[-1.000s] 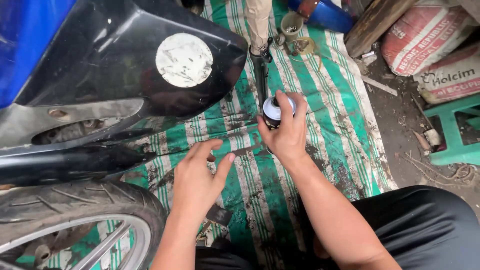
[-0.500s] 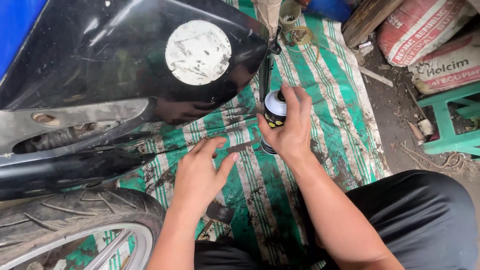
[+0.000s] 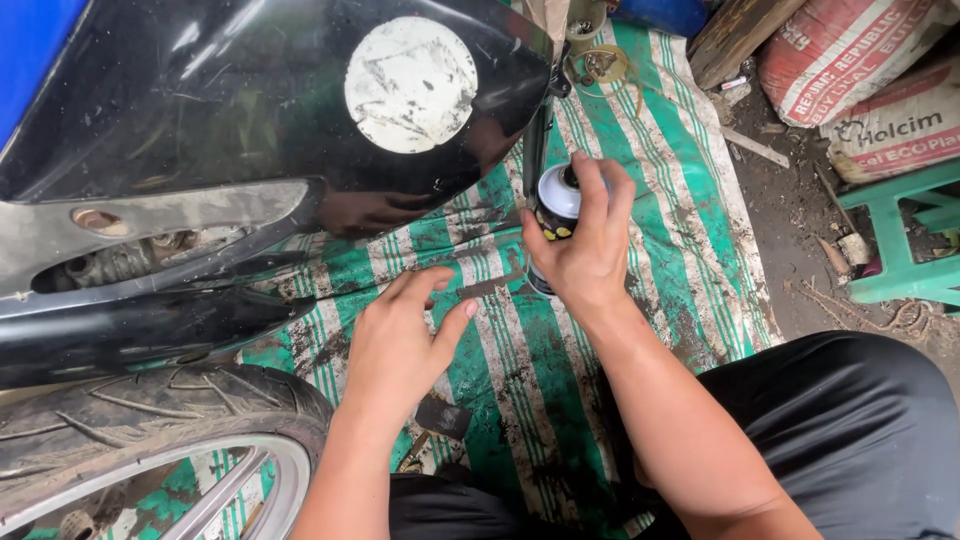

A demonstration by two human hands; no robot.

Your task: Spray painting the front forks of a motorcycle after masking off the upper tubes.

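Spray can [image 3: 556, 212] gripped upright in right hand [image 3: 585, 255], forefinger on nozzle for pressing; left hand [image 3: 398, 345] spread, empty, braced over striped tarp [image 3: 640, 180] beside black fairing [image 3: 250, 120].

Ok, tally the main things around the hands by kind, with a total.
Spray can, in the right hand: 1
Tyre: 1
Black fairing panel: 1
Striped tarp, under the left hand: 1
Sacks: 2
Green stool: 1
Total: 7
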